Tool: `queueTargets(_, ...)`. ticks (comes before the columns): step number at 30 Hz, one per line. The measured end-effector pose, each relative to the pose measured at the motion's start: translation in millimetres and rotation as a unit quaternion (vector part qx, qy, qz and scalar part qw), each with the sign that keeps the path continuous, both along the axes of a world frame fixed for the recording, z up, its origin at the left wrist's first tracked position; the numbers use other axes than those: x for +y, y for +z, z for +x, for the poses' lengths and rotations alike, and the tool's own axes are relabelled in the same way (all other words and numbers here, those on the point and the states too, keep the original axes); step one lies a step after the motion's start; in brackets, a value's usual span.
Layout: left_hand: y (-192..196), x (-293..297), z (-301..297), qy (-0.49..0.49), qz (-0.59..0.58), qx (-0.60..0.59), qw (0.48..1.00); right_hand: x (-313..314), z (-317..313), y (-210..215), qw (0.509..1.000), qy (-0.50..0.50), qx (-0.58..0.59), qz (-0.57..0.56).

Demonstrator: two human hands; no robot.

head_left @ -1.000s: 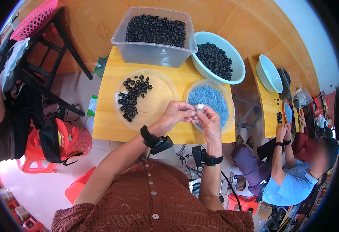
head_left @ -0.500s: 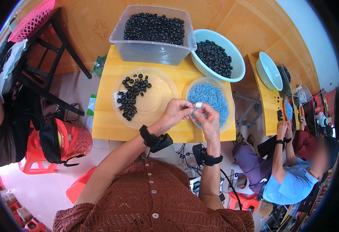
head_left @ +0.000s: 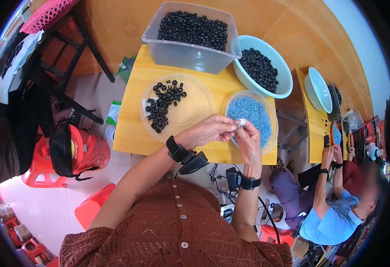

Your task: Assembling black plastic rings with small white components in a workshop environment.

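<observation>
My left hand (head_left: 210,131) and my right hand (head_left: 250,143) meet fingertip to fingertip over the near left rim of a round clear tub (head_left: 272,139) of small blue pieces (head_left: 248,115). Both hands are closed in a pinch; what lies between the fingertips is too small and covered to make out. A white band or wrap (head_left: 241,122) shows at the right hand's fingertips. To the left, black ring-shaped parts (head_left: 159,109) lie in a shallow round clear tray (head_left: 194,103). Each wrist wears a black strap with a small device.
At the table's (head_left: 130,129) back stand a clear bin (head_left: 190,61) of black rings and a pale blue basin (head_left: 285,86) of the same. Another person (head_left: 330,220) works at a table (head_left: 316,147) on the right. Red stools (head_left: 92,207) and a red bucket (head_left: 90,149) stand left.
The view has shifted, so the table and containers sit further right in the picture. My hands stay pinched together near the tub; the fingers have turned slightly.
</observation>
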State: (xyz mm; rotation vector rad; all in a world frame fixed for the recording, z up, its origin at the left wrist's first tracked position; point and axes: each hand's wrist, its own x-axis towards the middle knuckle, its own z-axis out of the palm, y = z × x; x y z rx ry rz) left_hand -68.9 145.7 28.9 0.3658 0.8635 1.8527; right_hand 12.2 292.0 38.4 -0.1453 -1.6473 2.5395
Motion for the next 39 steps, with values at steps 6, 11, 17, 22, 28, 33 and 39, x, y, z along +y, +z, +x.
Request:
queueTargets(6, -11, 1, 2, 0.002, -0.03, 0.069, 0.997, -2, 0, 12, 0.978, -0.01, 0.02, 0.207)
queueTargets(11, -1, 4, 12, 0.085, -0.094, 0.08, 0.989, 0, -2, 8, 0.923, -0.105, 0.056, 0.365)
queueTargets(17, -4, 5, 10, 0.105, -0.104, 0.106, 0.983, -1, 0, 11, 0.856, -0.136, 0.085, 0.492)
queueTargets(22, -10, 9, 10, 0.11, -0.073, 0.125, 0.983, -8, 2, 16, 0.8, -0.133, 0.106, 0.575)
queueTargets(28, -11, 10, 9, 0.119, -0.082, 0.129, 0.981, -11, 2, 14, 0.823, -0.144, 0.098, 0.541)
queueTargets(33, -11, 10, 11, 0.14, -0.087, 0.086, 0.983, -9, 1, 6, 0.861, -0.171, 0.086, 0.472)
queueTargets(39, -22, 12, 14, 0.128, -0.092, 0.06, 0.986, -5, 3, -2, 0.9, -0.148, -0.017, 0.409)
